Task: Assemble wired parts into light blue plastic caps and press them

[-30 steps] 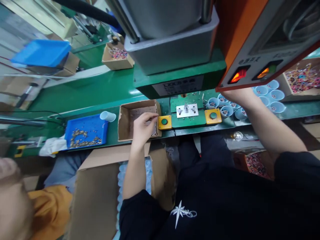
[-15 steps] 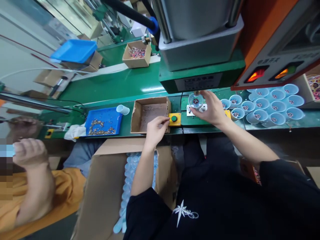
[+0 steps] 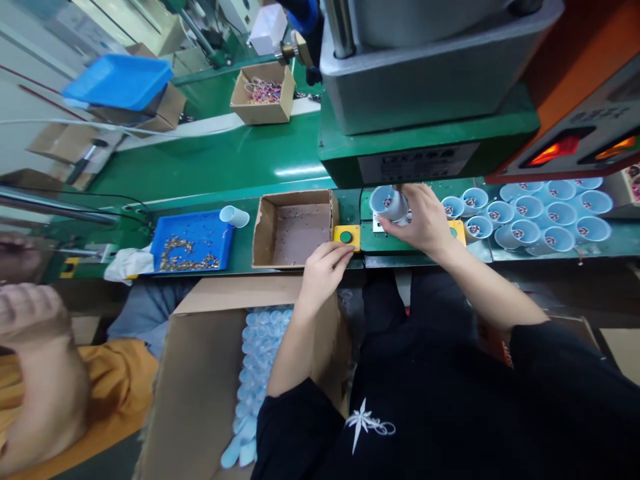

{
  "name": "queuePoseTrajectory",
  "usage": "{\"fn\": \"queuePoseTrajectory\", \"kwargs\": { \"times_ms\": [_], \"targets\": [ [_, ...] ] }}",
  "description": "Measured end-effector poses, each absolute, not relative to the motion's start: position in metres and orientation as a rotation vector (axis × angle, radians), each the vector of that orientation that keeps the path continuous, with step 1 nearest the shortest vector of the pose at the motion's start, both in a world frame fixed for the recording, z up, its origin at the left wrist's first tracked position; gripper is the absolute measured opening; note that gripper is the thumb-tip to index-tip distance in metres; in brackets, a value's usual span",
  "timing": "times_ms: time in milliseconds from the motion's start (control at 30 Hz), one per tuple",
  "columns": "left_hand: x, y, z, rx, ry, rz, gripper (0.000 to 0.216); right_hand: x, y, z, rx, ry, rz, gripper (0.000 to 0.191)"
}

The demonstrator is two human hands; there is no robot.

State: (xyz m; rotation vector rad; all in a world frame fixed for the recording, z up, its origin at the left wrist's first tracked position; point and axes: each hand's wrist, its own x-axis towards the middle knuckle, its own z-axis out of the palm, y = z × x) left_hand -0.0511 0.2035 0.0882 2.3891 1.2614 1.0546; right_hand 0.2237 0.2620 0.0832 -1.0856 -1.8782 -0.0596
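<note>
My right hand (image 3: 424, 219) is closed around a light-blue plastic cup (image 3: 383, 208), tilted under the green head of the press (image 3: 427, 160). A small metallic piece shows inside the cup's bottom. Under it lies a white plate (image 3: 377, 224), partly hidden by the cup and fingers. My left hand (image 3: 325, 270) has its fingers curled and pressed together, at the near edge of a yellow button box (image 3: 353, 245) with a green button. I see nothing between those fingers. Several similar cups (image 3: 520, 233) with pieces in their bottoms stand to the right of my right hand.
A shallow cardboard box (image 3: 257, 230) and a blue tray (image 3: 167, 230) of small metal parts stand left on the bench. One cup (image 3: 234, 216) lies between them. Below is a large carton (image 3: 193, 373) of stacked cups. At far left, a co-worker's arm (image 3: 53, 387) is visible.
The cup in my right hand has tilted and come slightly away from under the press head. My left hand has drawn back from beside the green button to the box's near edge.
</note>
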Motion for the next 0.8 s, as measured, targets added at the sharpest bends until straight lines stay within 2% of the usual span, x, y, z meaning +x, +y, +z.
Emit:
{"fn": "queuePoseTrajectory", "kwargs": {
  "times_ms": [400,533,667,733,800],
  "targets": [
    [-0.049,0.209,0.07,2.616,1.232,1.034,0.018,0.233,0.259,0.068,-1.344,-1.867,0.083,0.079],
    [-0.044,0.211,0.066,2.652,1.276,1.067,0.017,0.229,0.253,0.082,-1.526,-1.902,0.123,0.079],
    [-0.039,0.21,0.065,2.729,1.384,0.942,0.021,0.23,0.238,0.098,-1.623,-1.976,0.113,0.075],
    [-0.039,0.211,0.066,2.74,1.435,0.871,0.024,0.244,0.227,0.092,-1.569,-2.03,0.037,0.072],
    [-0.041,0.213,0.068,2.745,1.499,0.847,0.026,0.268,0.218,0.07,-1.483,-1.86,-0.105,0.07]
  ]
}}
